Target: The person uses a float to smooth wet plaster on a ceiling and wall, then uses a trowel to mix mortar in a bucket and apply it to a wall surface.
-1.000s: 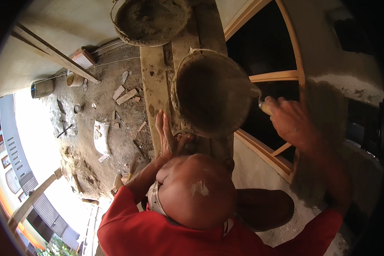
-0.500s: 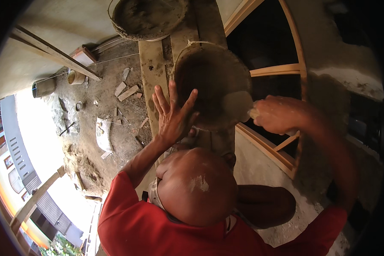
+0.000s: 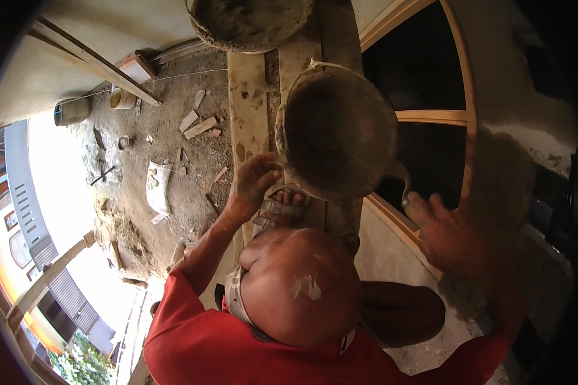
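A round mortar bucket (image 3: 337, 135), dark inside and crusted with mud-grey mortar, stands on wooden planks in front of me. My left hand (image 3: 253, 185) is at its near left rim, fingers curled; whether they grip the rim is unclear. In my right hand (image 3: 440, 224) is a trowel (image 3: 405, 183), held by its handle beyond the bucket's right side. Its bent metal neck shows, while most of the blade blends into the bucket's edge. The right hand is slightly blurred. A second bucket (image 3: 253, 22), filled with wet grey mortar, sits farther along the planks.
Planks (image 3: 247, 109) run away from me, with my sandalled foot (image 3: 282, 204) on them. A wood-framed window (image 3: 433, 116) and plastered wall are at the right. Lower ground on the left holds brick pieces (image 3: 201, 127), a white sack (image 3: 158, 186) and small buckets (image 3: 72, 111).
My left hand has gone from spread above the bucket to curled beside its rim. The trowel has come out of the bucket to the right and nearer to me.
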Demonstrator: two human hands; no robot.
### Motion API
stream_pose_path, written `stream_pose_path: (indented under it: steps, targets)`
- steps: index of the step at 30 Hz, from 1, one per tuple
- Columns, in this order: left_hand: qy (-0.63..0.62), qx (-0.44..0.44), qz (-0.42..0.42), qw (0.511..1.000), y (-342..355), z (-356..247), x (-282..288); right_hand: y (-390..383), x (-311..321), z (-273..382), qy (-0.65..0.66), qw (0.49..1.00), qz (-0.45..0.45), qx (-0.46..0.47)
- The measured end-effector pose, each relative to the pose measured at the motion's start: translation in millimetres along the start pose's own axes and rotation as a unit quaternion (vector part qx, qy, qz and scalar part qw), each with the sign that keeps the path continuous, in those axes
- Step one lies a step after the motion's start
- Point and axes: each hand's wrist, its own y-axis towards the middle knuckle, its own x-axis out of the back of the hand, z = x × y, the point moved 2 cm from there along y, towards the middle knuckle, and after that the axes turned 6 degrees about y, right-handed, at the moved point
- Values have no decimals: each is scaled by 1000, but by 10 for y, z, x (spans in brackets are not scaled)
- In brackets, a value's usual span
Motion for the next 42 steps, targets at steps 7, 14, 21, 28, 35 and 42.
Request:
stream_pose_path:
  steps: [7,14,21,28,35,42]
  targets:
    - [-159,34,15,987,-35,116,-331,187,-412,604,141,975,55,161]
    - [58,43,-42,996,86,171,-288,795,127,723,171,982,16,77]
    - [93,-182,-52,978,149,272,-222,873,594,61,64,995,-78,-27]
    - [237,-126,-37,963,111,209,-361,1610,37,283,-31,948,-232,214]
    - [281,-217,-65,933,106,55,-336,1194,-288,343,-71,969,-106,211]
    - [409,-296,-72,860,175,-197,-313,1078,110,131,-43,994,41,88]
